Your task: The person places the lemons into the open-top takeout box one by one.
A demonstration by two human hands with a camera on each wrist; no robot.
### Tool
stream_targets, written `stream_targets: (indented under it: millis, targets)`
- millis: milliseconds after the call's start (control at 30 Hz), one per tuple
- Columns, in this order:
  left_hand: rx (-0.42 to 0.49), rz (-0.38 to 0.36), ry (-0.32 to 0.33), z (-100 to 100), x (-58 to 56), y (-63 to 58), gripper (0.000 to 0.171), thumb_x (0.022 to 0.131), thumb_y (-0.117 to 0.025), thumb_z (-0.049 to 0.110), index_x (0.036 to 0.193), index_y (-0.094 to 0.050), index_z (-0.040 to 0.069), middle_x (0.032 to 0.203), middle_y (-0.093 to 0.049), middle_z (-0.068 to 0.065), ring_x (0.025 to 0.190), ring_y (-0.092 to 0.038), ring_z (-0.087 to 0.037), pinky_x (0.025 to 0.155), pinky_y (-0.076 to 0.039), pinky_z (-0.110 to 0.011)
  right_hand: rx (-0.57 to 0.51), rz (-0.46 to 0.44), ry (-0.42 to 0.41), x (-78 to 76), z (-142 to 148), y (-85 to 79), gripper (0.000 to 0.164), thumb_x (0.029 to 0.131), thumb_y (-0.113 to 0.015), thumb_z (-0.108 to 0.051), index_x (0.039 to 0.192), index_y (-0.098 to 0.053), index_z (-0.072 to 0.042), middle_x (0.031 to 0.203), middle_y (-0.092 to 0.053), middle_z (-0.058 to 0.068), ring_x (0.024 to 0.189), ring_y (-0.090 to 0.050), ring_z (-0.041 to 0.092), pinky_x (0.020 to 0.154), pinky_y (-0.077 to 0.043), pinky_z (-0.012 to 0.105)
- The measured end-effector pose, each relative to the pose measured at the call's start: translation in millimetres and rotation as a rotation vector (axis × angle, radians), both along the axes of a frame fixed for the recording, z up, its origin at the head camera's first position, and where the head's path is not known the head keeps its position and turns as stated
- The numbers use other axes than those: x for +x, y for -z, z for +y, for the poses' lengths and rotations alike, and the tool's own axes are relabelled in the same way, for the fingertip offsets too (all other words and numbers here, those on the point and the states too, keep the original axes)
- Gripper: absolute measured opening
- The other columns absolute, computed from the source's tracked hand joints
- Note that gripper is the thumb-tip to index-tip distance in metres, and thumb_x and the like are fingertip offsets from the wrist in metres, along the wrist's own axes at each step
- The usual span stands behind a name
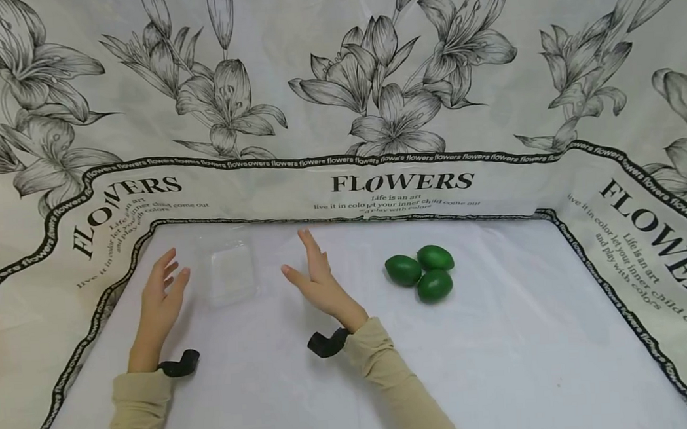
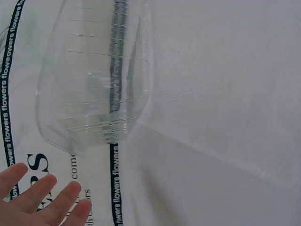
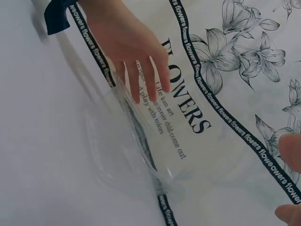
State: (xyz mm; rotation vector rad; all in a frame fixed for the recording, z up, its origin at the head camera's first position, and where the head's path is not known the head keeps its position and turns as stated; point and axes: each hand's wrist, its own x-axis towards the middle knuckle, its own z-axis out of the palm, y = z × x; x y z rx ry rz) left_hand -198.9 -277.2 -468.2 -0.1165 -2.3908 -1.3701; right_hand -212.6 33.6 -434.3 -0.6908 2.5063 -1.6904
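Observation:
A clear plastic container point(image 1: 232, 271) stands on the white cloth toward the back left, between my two hands. To its left is my left hand point(image 1: 162, 290), apart from it, with extended fingers and nothing in them. My right hand point(image 1: 323, 286) is on the container's other side, thumb and fingers spread, holding nothing. In the left wrist view the container point(image 2: 94, 89) shows its see-through ribbed wall above my left fingertips point(image 2: 70, 193). The right wrist view has the container point(image 3: 117, 146) below my left hand point(image 3: 134, 40), with my right fingertips point(image 3: 290, 150) at the edge.
Three green limes lie grouped to the right of my right hand: a left one point(image 1: 403, 270), a back one point(image 1: 435, 258) and a front one point(image 1: 434, 286). White cloth point(image 1: 522, 335) covers the table. A flower-printed curtain point(image 1: 295, 191) closes the back and sides.

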Motion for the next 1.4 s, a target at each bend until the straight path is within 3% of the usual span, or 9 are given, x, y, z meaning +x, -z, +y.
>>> stream_targets:
  millis: [100,167,267,400,567,833,933,1167,1400]
  targets:
    - [0.125,-0.076,0.053,-1,-0.9,6.2,0.058,0.106,-0.046,0.022,0.156,-0.023,0.001,0.155,-0.032,-0.025,0.137,-0.038,-0.043,0.107,-0.038,-0.026,-0.08,-0.11,-0.04,0.9,-14,9.5,0.077,0.103,-0.051,-0.034,0.16,-0.004,-0.015,0.166,-0.001,0.009,0.152,0.001,0.024,0.12,-0.002,0.049]
    - [0.232,-0.134,0.099,-3,-2.0,10.6,0.061,0.108,-0.041,0.024,0.158,-0.014,0.001,0.158,-0.026,-0.026,0.141,-0.034,-0.04,0.104,-0.036,-0.015,-0.131,-0.207,-0.069,2.9,-23,15.0,0.076,0.103,-0.05,-0.035,0.16,-0.002,-0.019,0.166,-0.001,0.009,0.152,0.0,0.023,0.12,-0.008,0.05]
    - [0.424,-0.224,0.165,-4,-2.7,16.8,0.066,0.109,-0.038,0.027,0.159,-0.001,0.003,0.162,-0.014,-0.023,0.147,-0.024,-0.034,0.111,-0.03,-0.018,-0.193,-0.316,-0.099,3.7,-35,24.3,0.075,0.104,-0.048,-0.036,0.16,0.0,-0.021,0.166,-0.002,0.009,0.152,-0.003,0.023,0.119,-0.013,0.051]
    - [0.642,-0.292,0.251,-5,-3.0,23.2,0.069,0.109,-0.037,0.026,0.158,0.007,0.004,0.165,-0.001,-0.017,0.151,-0.009,-0.028,0.119,-0.016,-0.028,-0.262,-0.379,-0.125,1.4,-47,38.2,0.073,0.106,-0.044,-0.034,0.16,0.001,-0.017,0.166,-0.002,0.009,0.152,-0.004,0.022,0.12,-0.013,0.047]
    - [0.619,-0.316,0.314,-5,-4.1,26.1,0.069,0.109,-0.036,0.024,0.157,0.009,0.002,0.166,0.005,-0.015,0.152,0.001,-0.025,0.12,-0.009,-0.027,-0.319,-0.392,-0.151,-3.4,-56,55.6,0.071,0.107,-0.041,-0.034,0.16,0.001,-0.013,0.166,-0.005,0.007,0.152,-0.007,0.021,0.12,-0.012,0.041]
    - [0.552,-0.349,0.349,-5,0.3,31.7,0.07,0.109,-0.036,0.03,0.158,0.008,0.006,0.166,0.003,-0.011,0.152,0.002,-0.02,0.12,-0.004,-0.026,-0.438,-0.382,-0.155,-5.2,-54,78.8,0.066,0.108,-0.04,-0.031,0.159,-0.007,-0.006,0.165,-0.015,0.007,0.151,-0.015,0.021,0.12,-0.013,0.037]
    - [0.536,-0.347,0.361,-5,1.8,33.1,0.071,0.109,-0.036,0.03,0.157,0.01,0.005,0.166,0.005,-0.012,0.152,0.003,-0.02,0.119,-0.005,-0.023,-0.479,-0.375,-0.171,-5.8,-54,81.4,0.063,0.108,-0.041,-0.027,0.158,-0.011,-0.003,0.164,-0.018,0.01,0.15,-0.017,0.023,0.12,-0.014,0.037]
    - [0.64,-0.353,0.431,-4,3.7,32.4,0.07,0.11,-0.035,0.028,0.156,0.01,0.002,0.165,0.009,-0.014,0.151,0.006,-0.022,0.119,-0.004,-0.027,-0.511,-0.393,-0.183,-4.3,-56,80.6,0.058,0.107,-0.042,-0.018,0.157,-0.019,-0.003,0.163,-0.021,0.012,0.15,-0.018,0.023,0.12,-0.015,0.037]
    - [0.499,-0.382,0.435,-3,3.4,32.7,0.068,0.11,-0.033,0.032,0.158,0.004,0.002,0.165,0.002,-0.015,0.151,-0.001,-0.029,0.119,-0.011,-0.025,-0.498,-0.396,-0.19,-2.2,-56,78.8,0.056,0.107,-0.044,-0.02,0.157,-0.023,-0.004,0.162,-0.023,0.013,0.149,-0.02,0.023,0.12,-0.016,0.039]
